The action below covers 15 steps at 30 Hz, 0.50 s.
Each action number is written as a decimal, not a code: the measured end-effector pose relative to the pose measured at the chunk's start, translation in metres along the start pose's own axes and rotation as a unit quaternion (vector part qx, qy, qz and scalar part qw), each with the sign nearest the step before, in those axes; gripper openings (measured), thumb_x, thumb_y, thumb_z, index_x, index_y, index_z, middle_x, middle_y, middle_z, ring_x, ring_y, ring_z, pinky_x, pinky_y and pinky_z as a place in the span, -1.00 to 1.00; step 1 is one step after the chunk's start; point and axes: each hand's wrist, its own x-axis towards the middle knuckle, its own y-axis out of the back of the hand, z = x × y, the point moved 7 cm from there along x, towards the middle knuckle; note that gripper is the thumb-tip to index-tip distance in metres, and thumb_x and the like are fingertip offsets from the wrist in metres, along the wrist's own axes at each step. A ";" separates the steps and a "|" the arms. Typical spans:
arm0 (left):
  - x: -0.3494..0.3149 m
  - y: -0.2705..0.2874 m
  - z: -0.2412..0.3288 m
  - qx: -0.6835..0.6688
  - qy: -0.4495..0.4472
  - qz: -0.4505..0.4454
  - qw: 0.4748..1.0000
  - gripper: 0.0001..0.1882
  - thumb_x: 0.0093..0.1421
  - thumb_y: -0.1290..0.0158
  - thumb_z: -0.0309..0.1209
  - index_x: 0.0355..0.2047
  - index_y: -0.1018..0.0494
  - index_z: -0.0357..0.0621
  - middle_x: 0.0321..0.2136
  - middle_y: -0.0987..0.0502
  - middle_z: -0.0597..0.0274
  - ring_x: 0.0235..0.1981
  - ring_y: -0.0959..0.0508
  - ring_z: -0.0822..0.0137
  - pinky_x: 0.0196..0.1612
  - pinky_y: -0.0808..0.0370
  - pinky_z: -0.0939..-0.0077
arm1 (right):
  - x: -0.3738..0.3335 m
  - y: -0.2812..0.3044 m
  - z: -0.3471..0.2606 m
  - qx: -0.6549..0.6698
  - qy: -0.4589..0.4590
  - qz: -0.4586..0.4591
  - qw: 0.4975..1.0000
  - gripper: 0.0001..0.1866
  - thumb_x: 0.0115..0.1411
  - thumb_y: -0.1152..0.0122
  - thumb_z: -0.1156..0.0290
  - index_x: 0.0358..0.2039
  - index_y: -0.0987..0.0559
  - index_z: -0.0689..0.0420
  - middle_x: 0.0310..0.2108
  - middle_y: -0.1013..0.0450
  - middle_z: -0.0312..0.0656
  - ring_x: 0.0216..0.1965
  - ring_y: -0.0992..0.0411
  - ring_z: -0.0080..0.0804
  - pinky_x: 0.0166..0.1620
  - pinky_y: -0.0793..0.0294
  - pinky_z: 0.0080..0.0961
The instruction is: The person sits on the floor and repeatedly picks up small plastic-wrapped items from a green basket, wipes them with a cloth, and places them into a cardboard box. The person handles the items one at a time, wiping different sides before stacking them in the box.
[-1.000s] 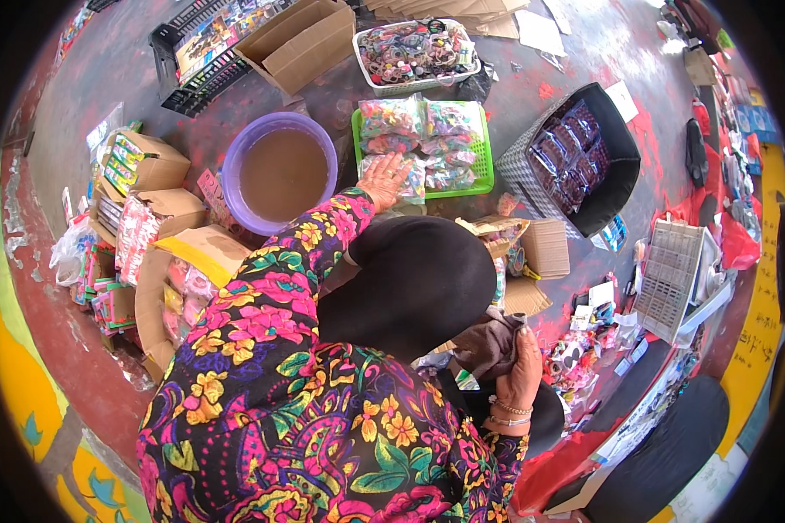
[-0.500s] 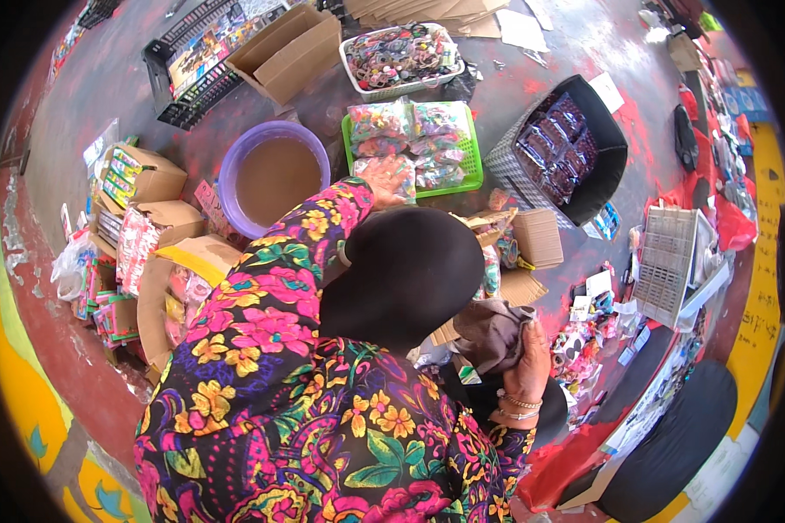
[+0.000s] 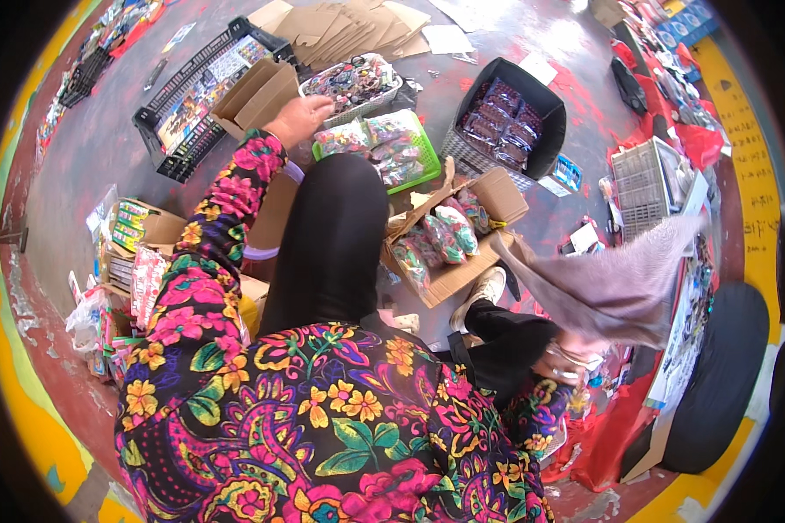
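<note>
The grey-brown cloth [image 3: 597,288] spreads out above the right hand [image 3: 569,359], whose blurred fingers seem clenched on its lower edge; it should handle light, limp and soft, best held by 1 bunched edge. Smaller, the white basket [image 3: 377,104] sits beside the left hand [image 3: 302,120]; whether those fingers grasp anything, I cannot tell.

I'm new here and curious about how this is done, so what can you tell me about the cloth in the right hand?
The cloth is plain greyish-mauve and looks like soft fabric. It is spread and flared, with loose folds; one pointed end reaches up to the right, another left toward the open cardboard box. The right hand holds it low down, where blur hides the exact grip. Whether it touches the box is unclear.
</note>
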 end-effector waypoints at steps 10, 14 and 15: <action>0.019 -0.062 0.220 -0.003 -0.214 -0.154 0.965 -0.66 0.20 0.05 -0.28 -0.09 -0.42 -0.21 -0.21 -0.52 0.03 -0.17 -0.52 0.17 -0.10 -0.42 0.41 | -0.034 -0.030 0.042 0.446 -0.301 -0.050 0.841 -0.60 0.20 -0.01 0.18 -0.04 -0.33 0.15 -0.08 -0.33 -0.06 -0.03 -0.31 -0.20 0.07 -0.28 -0.29; -0.022 -0.178 0.211 0.021 -0.160 -0.291 0.943 -0.69 0.14 0.01 -0.32 -0.11 -0.45 -0.11 -0.27 -0.51 -0.03 -0.21 -0.51 0.08 -0.15 -0.43 0.29 | -0.025 -0.010 0.028 0.428 -0.242 -0.029 0.870 -0.62 0.19 -0.02 0.19 -0.07 -0.34 0.15 -0.12 -0.34 -0.08 -0.07 -0.33 -0.21 0.03 -0.30 -0.32; -0.034 -0.205 0.200 0.039 -0.172 -0.313 0.933 -0.69 0.13 0.01 -0.33 -0.12 -0.45 -0.10 -0.28 -0.50 -0.05 -0.22 -0.50 0.02 -0.15 -0.43 0.25 | -0.018 -0.006 0.020 0.424 -0.216 -0.019 0.879 -0.63 0.19 -0.02 0.19 -0.08 -0.34 0.15 -0.13 -0.34 -0.08 -0.08 -0.33 -0.22 0.02 -0.31 -0.33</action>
